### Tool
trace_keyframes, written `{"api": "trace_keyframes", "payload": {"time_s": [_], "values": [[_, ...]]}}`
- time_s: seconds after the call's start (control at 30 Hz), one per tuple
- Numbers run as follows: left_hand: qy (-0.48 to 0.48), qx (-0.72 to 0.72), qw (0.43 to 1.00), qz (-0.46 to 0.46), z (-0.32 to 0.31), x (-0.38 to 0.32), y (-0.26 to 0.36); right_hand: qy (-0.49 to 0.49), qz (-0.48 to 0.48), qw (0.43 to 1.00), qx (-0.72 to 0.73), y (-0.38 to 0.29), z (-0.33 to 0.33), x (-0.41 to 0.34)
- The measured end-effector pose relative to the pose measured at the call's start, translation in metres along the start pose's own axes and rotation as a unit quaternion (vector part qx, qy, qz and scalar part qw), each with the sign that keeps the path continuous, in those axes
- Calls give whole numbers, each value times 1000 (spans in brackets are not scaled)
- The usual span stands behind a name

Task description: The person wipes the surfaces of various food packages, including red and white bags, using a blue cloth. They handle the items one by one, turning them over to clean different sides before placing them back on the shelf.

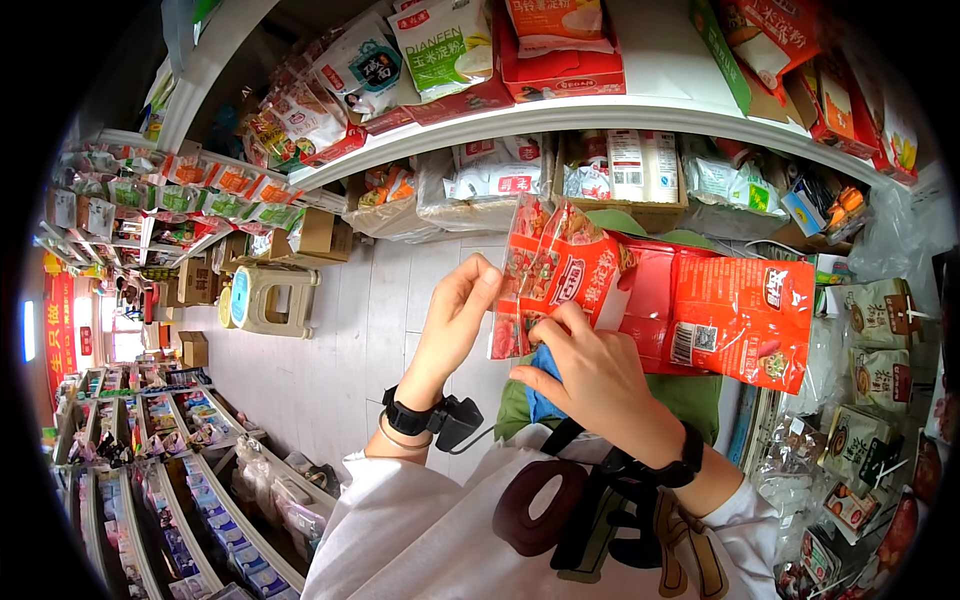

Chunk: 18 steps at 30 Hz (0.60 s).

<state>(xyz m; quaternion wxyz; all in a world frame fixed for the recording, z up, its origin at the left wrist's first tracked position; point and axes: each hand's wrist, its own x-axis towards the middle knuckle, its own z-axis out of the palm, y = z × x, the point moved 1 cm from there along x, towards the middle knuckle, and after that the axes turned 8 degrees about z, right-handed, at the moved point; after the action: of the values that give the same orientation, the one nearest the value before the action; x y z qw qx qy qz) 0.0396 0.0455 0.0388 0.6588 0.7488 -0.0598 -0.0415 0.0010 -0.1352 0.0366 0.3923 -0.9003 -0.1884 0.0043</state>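
A red-and-clear plastic packet (574, 262) of what looks like starch, with printed writing, is in front of me. My left hand (454, 319) pinches its left edge between thumb and forefinger. Over its near edge bends my right hand (600, 367), with fingertips on the printed face and the thumb lower down. Whether the left part is a fold or a second packet is unclear. Under it lies an open red cardboard box (649, 300). Another red packet (750, 322) rests across the box's right end. A bit of blue material (546, 382) shows beneath my right hand.
Ahead runs a white shelf (667, 82) with bagged starch and red display cartons (562, 79). Below it stand boxes of packets (495, 184). A beige plastic stool (281, 300) is on the tiled floor (367, 300) to the left. Hanging packets (877, 319) line the right side.
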Motion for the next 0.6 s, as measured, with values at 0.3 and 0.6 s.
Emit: {"api": "trace_keyframes", "payload": {"time_s": [0.3, 0.6], "values": [[-15, 82, 996, 5, 7, 7, -8, -19, 28, 997, 71, 11, -29, -23], [-26, 268, 950, 160, 19, 10, 27, 259, 285, 918, 90, 77, -132, -113]]}}
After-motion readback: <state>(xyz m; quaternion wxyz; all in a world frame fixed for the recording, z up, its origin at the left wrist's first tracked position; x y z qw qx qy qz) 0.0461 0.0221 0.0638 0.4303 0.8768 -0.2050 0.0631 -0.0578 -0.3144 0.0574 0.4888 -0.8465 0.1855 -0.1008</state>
